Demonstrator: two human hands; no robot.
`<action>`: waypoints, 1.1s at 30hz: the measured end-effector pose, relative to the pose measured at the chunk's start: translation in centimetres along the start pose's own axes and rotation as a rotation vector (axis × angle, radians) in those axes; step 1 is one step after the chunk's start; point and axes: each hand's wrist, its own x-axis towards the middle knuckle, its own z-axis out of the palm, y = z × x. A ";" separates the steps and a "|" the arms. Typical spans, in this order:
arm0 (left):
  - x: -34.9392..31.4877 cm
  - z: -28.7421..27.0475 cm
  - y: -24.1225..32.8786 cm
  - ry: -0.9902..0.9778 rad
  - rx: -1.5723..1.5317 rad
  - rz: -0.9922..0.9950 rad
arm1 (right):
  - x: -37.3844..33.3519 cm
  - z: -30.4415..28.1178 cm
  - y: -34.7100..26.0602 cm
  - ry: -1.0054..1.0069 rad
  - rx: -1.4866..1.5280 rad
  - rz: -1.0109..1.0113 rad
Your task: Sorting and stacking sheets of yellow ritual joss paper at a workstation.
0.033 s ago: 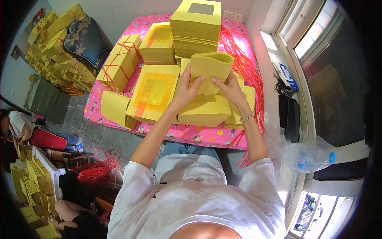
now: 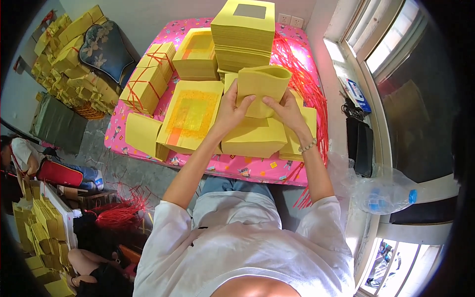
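Both my hands grip a yellow paper sleeve whose upper edge bulges into a rounded opening. My left hand is closed on its left side, thumb across the front. On the right side my right hand pinches it the same way, its thumb also in front. Directly below the sleeve is a stack of yellow paper on the bed. Left of my left hand lies a stack with a clear, orange-edged window. Behind the sleeve rises a tall yellow stack with a grey rectangle on top.
A pink patterned bed cover lies under the stacks. Red strips trail along its right side, and tied yellow bundles stand at left. A plastic bag rests by the window. Other people sit at lower left.
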 end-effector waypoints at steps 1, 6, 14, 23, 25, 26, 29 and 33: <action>0.0 0.1 0.1 0.007 -0.014 -0.006 | 0.0 0.1 -0.3 0.000 -0.001 0.003; -0.4 0.2 0.7 -0.008 -0.008 -0.057 | -0.3 0.0 -0.3 0.038 0.033 -0.072; -0.7 0.3 0.4 0.011 -0.008 -0.050 | -0.2 0.3 -1.2 0.047 -0.085 -0.116; -1.1 0.4 0.8 0.008 -0.035 -0.044 | 0.6 2.3 -8.5 0.136 -1.237 -0.785; -1.2 0.6 0.7 0.023 -0.041 -0.044 | 1.0 2.3 -8.5 0.070 -1.407 -0.806; -1.2 0.7 0.7 0.038 -0.045 -0.043 | 1.2 2.2 -8.2 0.059 -1.367 -0.807; -1.4 0.4 0.6 0.024 0.063 -0.034 | 1.8 2.1 -7.6 0.042 -1.277 -0.816; -1.4 0.5 0.8 0.034 0.063 -0.047 | 1.8 2.3 -7.3 0.054 -1.186 -0.801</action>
